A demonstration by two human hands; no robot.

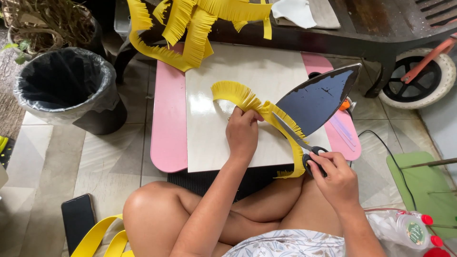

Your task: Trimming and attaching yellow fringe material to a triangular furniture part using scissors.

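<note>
Fringed yellow strip (247, 100) arcs over the white worktop (209, 143), pinched by the left hand (243, 131); the right hand (335, 178) grips scissors (300, 140) cutting it. Far left of both hands stand a lined bin (66, 85) and a phone (77, 220) on the tiled floor (71, 162); right of them, a wheel (419, 78).

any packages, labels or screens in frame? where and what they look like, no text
Phone: on the floor tiles at lower left, flat dark rectangle, screen off.
Plastic bottle: lying at lower right by the person's right arm, clear body, red cap, round green label.
Clear plastic bag: under and around that bottle, crumpled.
No signs or lit screens in view.
</note>
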